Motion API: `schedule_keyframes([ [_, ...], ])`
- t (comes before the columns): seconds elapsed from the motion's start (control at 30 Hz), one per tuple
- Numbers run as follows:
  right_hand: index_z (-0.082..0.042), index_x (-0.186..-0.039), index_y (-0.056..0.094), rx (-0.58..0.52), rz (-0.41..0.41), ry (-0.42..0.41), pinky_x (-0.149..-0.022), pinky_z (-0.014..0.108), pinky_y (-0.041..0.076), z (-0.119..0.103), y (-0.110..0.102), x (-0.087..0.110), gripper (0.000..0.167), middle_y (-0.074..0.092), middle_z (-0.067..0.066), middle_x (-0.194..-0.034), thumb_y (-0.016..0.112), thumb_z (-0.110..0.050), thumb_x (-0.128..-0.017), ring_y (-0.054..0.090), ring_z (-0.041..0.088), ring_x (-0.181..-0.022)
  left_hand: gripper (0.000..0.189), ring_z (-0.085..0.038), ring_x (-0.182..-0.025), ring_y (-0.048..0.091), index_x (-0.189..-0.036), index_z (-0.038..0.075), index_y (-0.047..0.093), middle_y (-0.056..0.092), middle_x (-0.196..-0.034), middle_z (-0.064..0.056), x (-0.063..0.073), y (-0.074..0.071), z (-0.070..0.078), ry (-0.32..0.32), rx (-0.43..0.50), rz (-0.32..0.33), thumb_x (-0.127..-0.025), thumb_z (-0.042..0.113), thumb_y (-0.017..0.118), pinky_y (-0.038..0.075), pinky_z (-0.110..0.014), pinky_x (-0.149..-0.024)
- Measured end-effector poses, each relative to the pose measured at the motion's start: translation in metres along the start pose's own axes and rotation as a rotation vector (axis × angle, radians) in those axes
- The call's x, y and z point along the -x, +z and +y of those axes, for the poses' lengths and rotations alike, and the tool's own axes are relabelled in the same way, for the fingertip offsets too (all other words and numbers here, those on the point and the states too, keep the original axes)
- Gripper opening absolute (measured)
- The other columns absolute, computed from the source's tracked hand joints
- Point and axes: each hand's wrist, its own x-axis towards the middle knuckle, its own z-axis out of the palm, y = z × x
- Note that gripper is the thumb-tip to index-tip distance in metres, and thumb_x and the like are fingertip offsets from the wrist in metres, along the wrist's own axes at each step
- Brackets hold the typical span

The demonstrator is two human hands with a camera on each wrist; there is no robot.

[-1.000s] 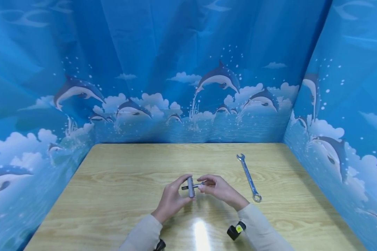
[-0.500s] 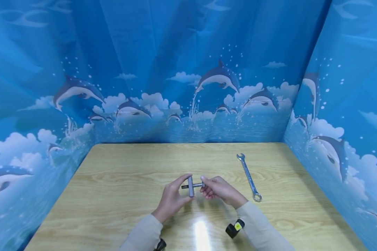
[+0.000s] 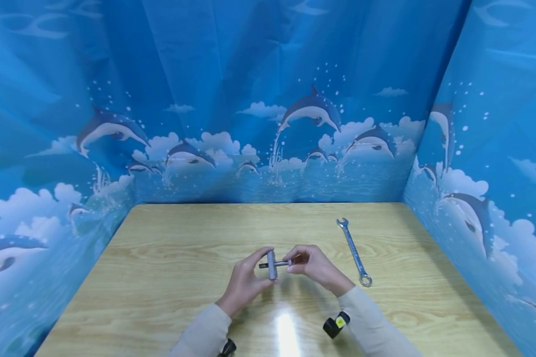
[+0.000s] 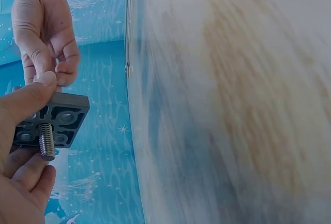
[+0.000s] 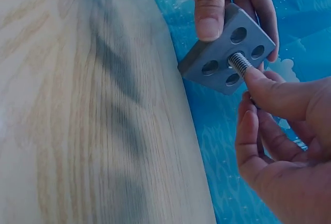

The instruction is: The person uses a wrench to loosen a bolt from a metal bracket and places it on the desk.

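My left hand [image 3: 244, 281] holds a square grey metal plate [image 3: 272, 266] by opposite edges, thumb on one edge and fingers on the other. A threaded bolt [image 4: 46, 142] passes through the plate's middle; its plain end juts out on the left in the head view. On the other side, my right hand [image 3: 316, 268] pinches the bolt's far end between thumb and fingers. In the right wrist view, round holes surround the bolt [image 5: 239, 61] on the plate's flat face, and my fingers hide the bolt's end. Plate and bolt are held above the table.
A combination wrench [image 3: 354, 253] lies on the wooden table [image 3: 174, 248], to the right of my right hand. Blue dolphin-printed curtains [image 3: 232, 124] enclose the table at the back and sides.
The fingers of my right hand have rolled round the bolt's end and come back to a pinch like that of a second ago. Left hand and plate have hardly moved.
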Motion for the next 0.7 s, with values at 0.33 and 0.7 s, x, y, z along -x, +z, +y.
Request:
schedule_keyframes([
  [0.33, -0.001, -0.107, 0.067, 0.026, -0.002, -0.028, -0.074, 0.027, 0.057, 0.0017, -0.0008, -0.0006, 0.026, 0.064, 0.021, -0.103, 0.072, -0.004, -0.082, 0.060, 0.021, -0.086, 0.077, -0.024, -0.114, 0.062, -0.130, 0.012, 0.056, 0.064, -0.124, -0.008, -0.0011, 0.0010, 0.0005, -0.008, -0.004, -0.001, -0.061, 0.006, 0.089, 0.051, -0.036, -0.098],
  [0.7, 0.007, -0.132, 0.048, -0.046, -0.161, 0.137, -0.093, 0.043, 0.054, -0.0009, -0.0010, 0.0008, 0.062, 0.064, 0.017, -0.115, 0.045, -0.045, -0.100, 0.063, 0.031, -0.102, 0.075, -0.023, -0.114, 0.061, -0.130, 0.012, 0.056, 0.064, -0.124, -0.007, -0.0018, 0.0014, -0.0006, 0.004, -0.051, -0.006, -0.062, 0.004, 0.088, 0.052, -0.034, -0.098],
])
